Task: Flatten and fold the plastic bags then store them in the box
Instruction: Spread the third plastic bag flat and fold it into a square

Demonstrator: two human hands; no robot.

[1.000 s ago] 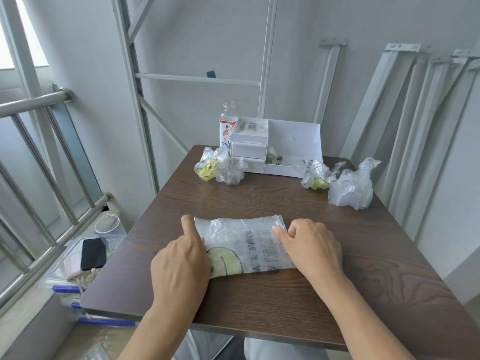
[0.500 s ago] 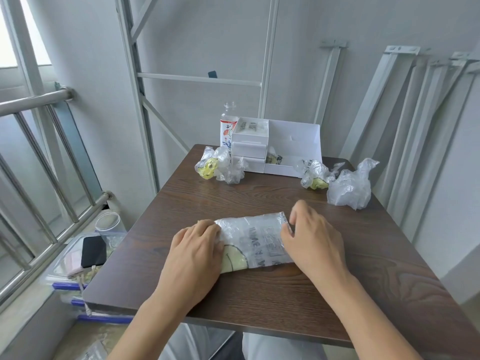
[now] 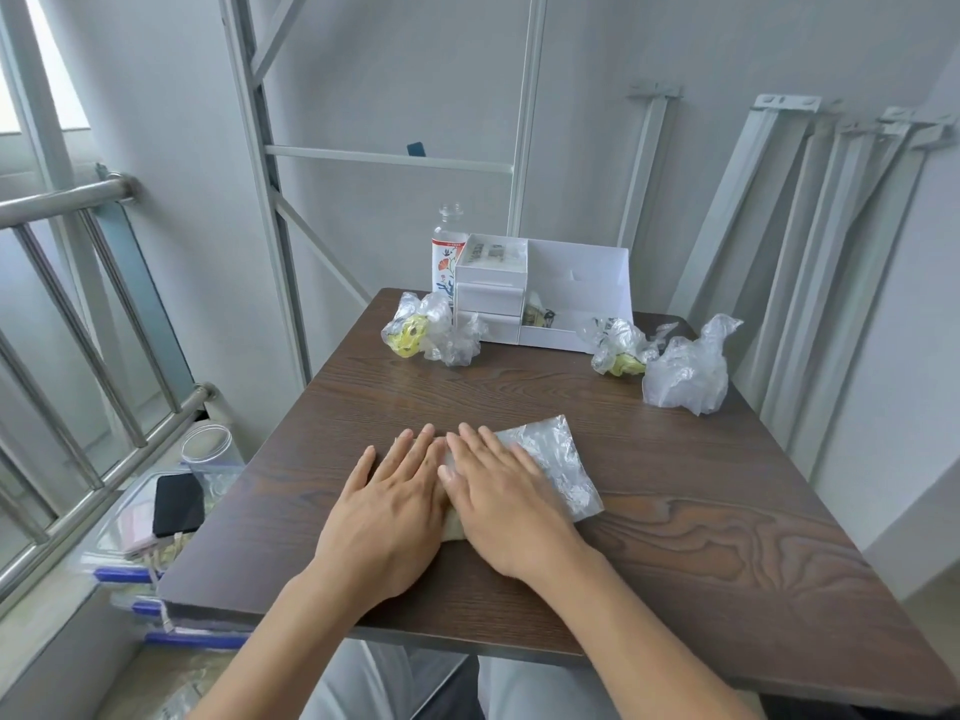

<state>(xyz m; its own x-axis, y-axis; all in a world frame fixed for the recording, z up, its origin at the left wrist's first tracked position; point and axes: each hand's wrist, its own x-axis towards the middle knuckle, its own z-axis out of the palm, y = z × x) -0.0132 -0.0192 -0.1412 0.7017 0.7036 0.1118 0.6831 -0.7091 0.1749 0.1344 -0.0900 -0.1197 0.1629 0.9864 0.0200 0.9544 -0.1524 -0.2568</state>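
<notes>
A folded clear plastic bag (image 3: 558,462) lies on the dark wooden table (image 3: 727,537), near the front. My left hand (image 3: 387,511) and my right hand (image 3: 501,504) lie flat side by side and press down on the bag's left part, fingers straight; only its right end shows. At the back stands the white box (image 3: 576,298) with its lid up. Crumpled bags sit nearby: one with yellow print (image 3: 428,335) at the box's left, one with yellow print (image 3: 621,345) and a plain clear one (image 3: 685,374) at its right.
A clear bottle with a printed label (image 3: 447,252) stands behind the box. White metal frames lean on the wall at the right. Left of the table, below a metal railing, are a black phone (image 3: 178,504), a clear jar (image 3: 210,452) and stacked plastic packets.
The bag has been folded over to about half its width. Both hands have shifted from holding its ends to lying flat together on top of it.
</notes>
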